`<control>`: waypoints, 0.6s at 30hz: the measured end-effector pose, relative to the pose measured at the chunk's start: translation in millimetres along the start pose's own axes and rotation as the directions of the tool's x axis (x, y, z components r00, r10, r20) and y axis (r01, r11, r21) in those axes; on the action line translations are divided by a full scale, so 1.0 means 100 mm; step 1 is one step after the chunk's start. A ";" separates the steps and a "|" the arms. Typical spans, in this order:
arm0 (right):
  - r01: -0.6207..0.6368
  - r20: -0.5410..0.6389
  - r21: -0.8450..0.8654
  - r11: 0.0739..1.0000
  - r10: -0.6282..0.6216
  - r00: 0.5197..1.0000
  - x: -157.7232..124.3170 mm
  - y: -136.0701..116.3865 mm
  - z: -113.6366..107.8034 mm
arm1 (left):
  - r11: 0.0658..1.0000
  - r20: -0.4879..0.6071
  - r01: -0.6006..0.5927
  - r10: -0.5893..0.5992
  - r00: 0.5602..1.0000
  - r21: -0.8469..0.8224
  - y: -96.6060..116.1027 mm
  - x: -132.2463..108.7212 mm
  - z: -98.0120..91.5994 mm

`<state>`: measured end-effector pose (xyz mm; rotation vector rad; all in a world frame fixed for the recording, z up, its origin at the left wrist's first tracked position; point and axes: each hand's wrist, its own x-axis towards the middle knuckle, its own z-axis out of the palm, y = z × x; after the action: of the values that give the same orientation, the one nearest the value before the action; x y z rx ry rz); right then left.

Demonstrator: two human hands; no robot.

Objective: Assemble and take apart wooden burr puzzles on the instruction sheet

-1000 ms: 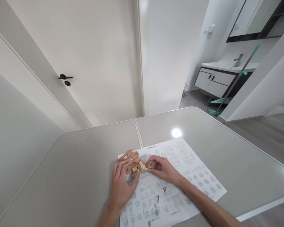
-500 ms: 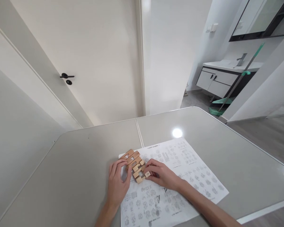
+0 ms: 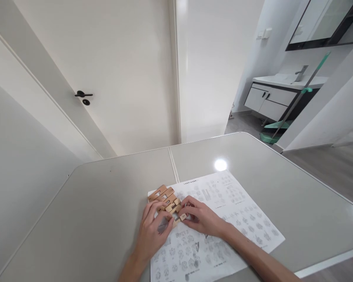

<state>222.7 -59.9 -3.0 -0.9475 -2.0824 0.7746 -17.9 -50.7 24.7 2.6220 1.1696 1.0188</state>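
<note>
Several notched wooden puzzle pieces (image 3: 166, 193) lie in a slanting row on a printed instruction sheet (image 3: 235, 219). My left hand (image 3: 153, 225) reaches over the near left side of the row, its thumb and fingers closed around the nearest wooden piece and hiding part of it. On the right, my right hand (image 3: 201, 215) pinches the right end of that same near piece, where a small pale block end (image 3: 182, 216) shows between thumb and fingers. The sheet carries faint grey drawings and small dark text.
The grey table (image 3: 85, 211) has a seam (image 3: 173, 164) running to its far edge and a bright light reflection. Beyond it stand a white door (image 3: 129, 78) with a black handle (image 3: 84, 94), a sink cabinet (image 3: 270, 100) and a green dustpan (image 3: 269, 138).
My left hand has shifted right and nearer, from the middle of the row onto the nearest piece. My right hand stays almost in place, still gripping.
</note>
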 end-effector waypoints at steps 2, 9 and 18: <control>-0.002 0.003 -0.012 1.000 0.002 1.000 0.00 -0.02 -0.01 | 1.000 0.010 -0.018 0.018 1.000 0.008 0.01 0.01 -0.02; -0.010 -0.008 0.002 1.000 0.010 1.000 0.04 -0.10 -0.07 | 0.996 0.052 -0.084 0.082 0.995 0.030 0.02 0.01 -0.07; -0.041 0.057 0.004 0.999 0.041 0.998 0.05 -0.09 -0.16 | 0.990 0.070 -0.138 0.136 0.988 0.017 0.08 0.02 -0.08</control>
<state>229.7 -57.3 14.8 -0.9792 -2.1145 0.8363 -16.9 -56.3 34.8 2.7638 1.0038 0.9331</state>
